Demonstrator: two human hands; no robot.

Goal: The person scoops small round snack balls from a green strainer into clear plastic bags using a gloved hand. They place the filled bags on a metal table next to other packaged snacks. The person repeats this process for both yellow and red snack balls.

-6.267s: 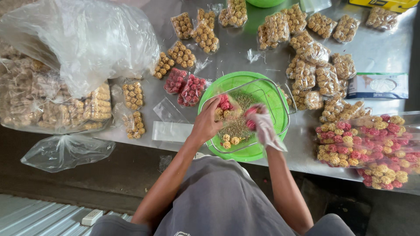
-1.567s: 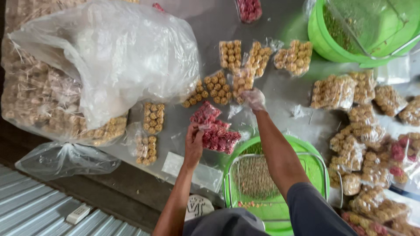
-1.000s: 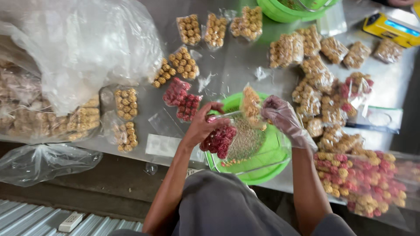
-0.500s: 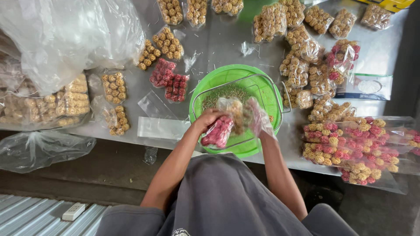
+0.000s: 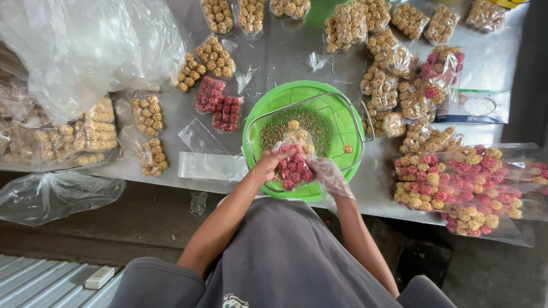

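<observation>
Spreading across a grey metal table (image 5: 285, 54) under daylight: heaped clear sacks, a green basin (image 5: 342, 122), small sweet packets. Holding over the basin a light, crinkly, crush-prone bag of red balls (image 5: 292, 166), left grip (image 5: 267, 165) closed on its edge, gloved right grip (image 5: 330, 175) pinching beside; best gripped by film edges.

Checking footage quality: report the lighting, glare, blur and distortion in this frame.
Head view: soft, even daylight with faint shadows; mild sheen on the big plastic bag and the metal table; wide-angle bending at the edges; the hands and the red packet are sharp.
</observation>
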